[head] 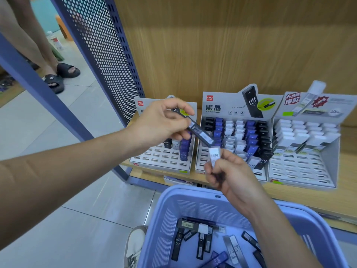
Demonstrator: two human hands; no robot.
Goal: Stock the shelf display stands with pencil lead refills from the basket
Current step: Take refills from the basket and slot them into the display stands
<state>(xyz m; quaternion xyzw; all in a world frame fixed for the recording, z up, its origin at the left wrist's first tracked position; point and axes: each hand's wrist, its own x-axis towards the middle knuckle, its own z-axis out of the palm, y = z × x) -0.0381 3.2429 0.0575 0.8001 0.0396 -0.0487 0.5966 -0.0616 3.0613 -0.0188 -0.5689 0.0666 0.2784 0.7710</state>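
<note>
We stood between the basket and the shelf with a refill in each hand. Our left hand (162, 120) pinched a black refill (200, 134) by its upper end, and the case slanted down to the right above the left stand (154, 161). Our right hand (231, 176) gripped a white refill (214, 156) marked HB. It stood upright, its top almost meeting the black one's lower end.

We judged this to be the sorting step, since neither case had yet been matched to a column. The middle stand (222, 115) held black, blue and white columns, and the right stand (303, 161) showed white-capped ones. The white case seemed to belong in one of those two, but we could not tell which. The next move called for turning a case upright and lowering it squarely into a free slot.

All three stands had empty front rows, so there was room to work near the edge of the shelf (345, 180). The perforated panel (108, 60) stood close on the left of the left stand. The rim of the basket (185, 192) lay just under our right wrist. More loose refills (193, 226) lay in the bottom of the basket.
</note>
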